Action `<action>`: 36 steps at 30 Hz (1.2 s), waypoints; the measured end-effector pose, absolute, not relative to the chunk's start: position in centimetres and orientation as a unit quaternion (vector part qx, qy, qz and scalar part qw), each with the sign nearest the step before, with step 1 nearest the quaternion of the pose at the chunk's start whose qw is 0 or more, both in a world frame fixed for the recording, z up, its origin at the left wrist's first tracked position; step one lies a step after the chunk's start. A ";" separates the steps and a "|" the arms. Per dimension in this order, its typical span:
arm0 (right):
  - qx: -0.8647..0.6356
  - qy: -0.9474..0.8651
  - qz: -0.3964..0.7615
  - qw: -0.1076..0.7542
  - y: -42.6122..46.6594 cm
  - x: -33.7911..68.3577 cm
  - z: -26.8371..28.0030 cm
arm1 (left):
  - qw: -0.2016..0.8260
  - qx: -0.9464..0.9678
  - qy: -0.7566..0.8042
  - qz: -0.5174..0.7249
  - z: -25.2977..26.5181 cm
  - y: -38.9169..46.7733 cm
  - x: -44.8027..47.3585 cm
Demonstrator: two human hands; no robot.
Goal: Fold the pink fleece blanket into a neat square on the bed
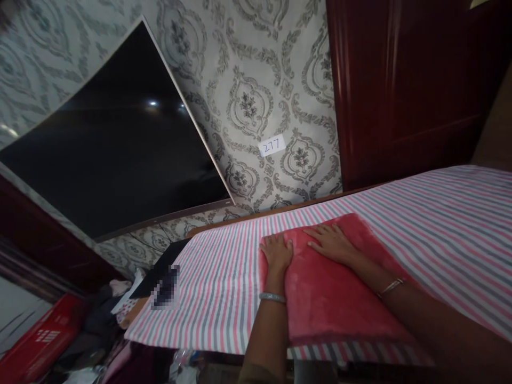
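A red plush cloth (pixel 336 298), folded into a flat rectangle, lies on a striped sheet (pixel 224 277) of pink, grey and white. My left hand (pixel 277 252) rests on its far left corner, palm down with the fingers spread. Farther right along the same far edge, my right hand (pixel 332 244) lies flat, its fingers pointing left and apart. Both hands touch the cloth's top without gripping it. Part of the cloth's right side is covered by my right forearm. Bracelets circle both wrists.
A large dark television (pixel 120 144) hangs against the patterned wall, beside a paper label (pixel 272 145) reading 277. Dark red wooden panels (pixel 420 80) stand at the right. Left of the surface are a red box (pixel 44 338) and a heap of clothes (pixel 96 320). A black item (pixel 168 258) lies near the left edge.
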State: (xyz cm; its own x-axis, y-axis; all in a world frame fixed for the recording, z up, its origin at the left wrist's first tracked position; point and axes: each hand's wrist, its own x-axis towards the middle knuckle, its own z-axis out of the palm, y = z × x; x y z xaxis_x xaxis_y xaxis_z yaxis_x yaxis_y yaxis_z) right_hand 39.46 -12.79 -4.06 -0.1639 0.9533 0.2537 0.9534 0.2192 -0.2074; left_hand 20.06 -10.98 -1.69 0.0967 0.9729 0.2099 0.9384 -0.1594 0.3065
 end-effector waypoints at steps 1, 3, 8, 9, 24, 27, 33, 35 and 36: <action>-0.625 -0.762 -0.001 0.167 -12.8 39.4 -4.0 | 0.048 0.739 0.648 0.180 -1.7 -11.0 20.1; -0.625 -0.762 -0.001 0.169 -12.8 39.5 -3.7 | 0.044 0.739 0.650 0.171 -1.6 -11.0 20.0; -0.675 -0.713 -0.021 0.188 -12.7 41.4 -2.9 | 0.029 0.740 0.653 0.160 -1.6 -11.0 20.0; -0.692 -0.695 -0.026 0.192 -12.8 42.1 -2.9 | 0.027 0.740 0.652 0.159 -1.5 -11.0 20.0; -0.739 -0.644 0.013 0.196 -14.2 44.9 -5.3 | 0.039 0.738 0.652 0.169 -1.3 -11.3 20.1; -0.741 -0.642 0.019 0.193 -14.4 44.8 -5.0 | 0.044 0.738 0.653 0.162 -1.1 -11.4 20.2; -0.742 -0.641 0.023 0.197 -14.8 44.8 -3.2 | 0.102 0.727 0.664 0.145 1.4 -11.7 19.9; -0.730 -0.650 0.006 0.211 -16.2 44.7 -2.9 | 0.093 0.734 0.657 0.148 2.3 -13.3 19.7; -0.714 -0.663 -0.014 0.222 -17.3 44.5 -3.0 | 0.080 0.748 0.641 0.148 2.5 -14.6 19.6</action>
State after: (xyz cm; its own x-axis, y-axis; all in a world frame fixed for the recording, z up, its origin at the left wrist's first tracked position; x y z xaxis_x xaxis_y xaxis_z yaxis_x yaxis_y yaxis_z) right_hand 44.46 -17.27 -3.02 0.1192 0.9415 0.3151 0.9541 -0.0208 -0.2988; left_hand 19.61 -14.57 2.52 0.1334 0.9839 0.1191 0.9362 -0.1645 0.3106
